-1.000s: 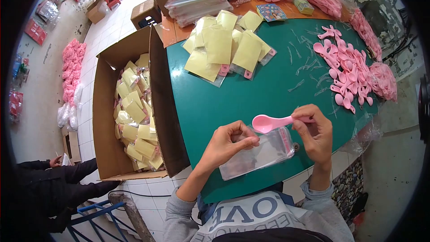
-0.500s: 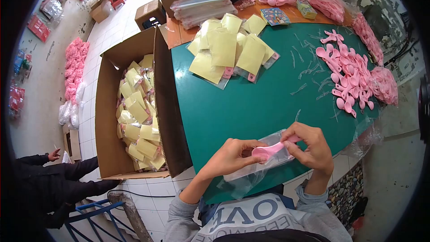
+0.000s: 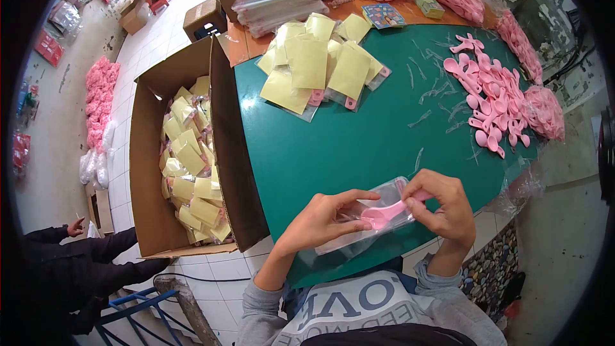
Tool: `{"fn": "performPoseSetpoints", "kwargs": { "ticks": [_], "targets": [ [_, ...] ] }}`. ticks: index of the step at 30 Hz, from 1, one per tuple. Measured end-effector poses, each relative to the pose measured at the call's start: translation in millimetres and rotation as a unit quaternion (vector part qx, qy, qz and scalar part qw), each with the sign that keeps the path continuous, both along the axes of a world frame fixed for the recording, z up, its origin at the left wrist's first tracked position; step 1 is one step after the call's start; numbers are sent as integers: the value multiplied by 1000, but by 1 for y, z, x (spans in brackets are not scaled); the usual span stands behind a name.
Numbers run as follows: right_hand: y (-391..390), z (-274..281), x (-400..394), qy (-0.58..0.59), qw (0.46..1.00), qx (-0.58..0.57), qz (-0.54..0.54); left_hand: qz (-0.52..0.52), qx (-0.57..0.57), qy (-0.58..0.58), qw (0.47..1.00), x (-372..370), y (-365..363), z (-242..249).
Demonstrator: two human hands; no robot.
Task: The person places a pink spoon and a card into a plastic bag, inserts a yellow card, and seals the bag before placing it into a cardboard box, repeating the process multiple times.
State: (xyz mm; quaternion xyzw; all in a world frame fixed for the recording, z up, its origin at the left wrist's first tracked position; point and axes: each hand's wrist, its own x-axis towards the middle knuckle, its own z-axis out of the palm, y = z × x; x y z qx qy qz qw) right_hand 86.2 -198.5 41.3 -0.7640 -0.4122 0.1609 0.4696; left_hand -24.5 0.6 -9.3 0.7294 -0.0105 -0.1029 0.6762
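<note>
A pink plastic measuring spoon (image 3: 382, 214) lies over clear plastic bags (image 3: 346, 241) at the near edge of the green table. My right hand (image 3: 443, 208) pinches its handle between thumb and fingers, hiding the handle's end. On the other side, my left hand (image 3: 327, 218) has thumb and fingers spread apart, with the thumb tip right at the spoon's bowl. Clear film shows around the bowl and beneath both hands.
Pink spoons (image 3: 490, 99) lie heaped at the table's right. Bagged yellow cards (image 3: 309, 64) are piled at the back left. More fill a cardboard box (image 3: 224, 147) beside the table. Plastic scraps (image 3: 442, 90) are scattered near the spoons. A person in dark clothing (image 3: 80, 263) is at lower left.
My left thumb and fingers have spread farther apart beside the bowl. The film under my hands lies flatter. My right hand keeps its pinch on the handle; the whole view has shifted slightly.
</note>
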Motion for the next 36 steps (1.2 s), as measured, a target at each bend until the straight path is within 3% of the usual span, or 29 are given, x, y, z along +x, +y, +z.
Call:
{"fn": "performPoseSetpoints", "kwargs": {
  "ticks": [10, 16, 17, 23, 26, 29, 32, 36],
  "targets": [
    [6, 0, -3, -21, 999, -21, 20, 20, 17, -56, 998, -2, -8, -10],
    [12, -14, -10, 99, 971, 146, -162, 86, 106, 66, 988, 0, 0, 6],
    [11, -15, -9, 79, 975, 131, -161, 102, 3, 61, 993, -2, -2, -4],
    [14, -16, -8, 16, 988, 74, -132, 107, -66, 48, 991, -1, -5, -9],
    [13, -19, -8, 85, 987, 83, -109, 48, 78, 18, 996, 1, -1, -7],
    [24, -23, -17, 144, 973, 118, -137, 64, -29, 50, 996, -1, -4, -11],
    [30, -38, -24, 191, 954, 181, -141, 129, -163, 4, 978, 0, -14, -11],
    [23, -43, -15, 82, 976, 157, -127, 92, -108, 13, 990, -1, -6, -24]
  ]
}}
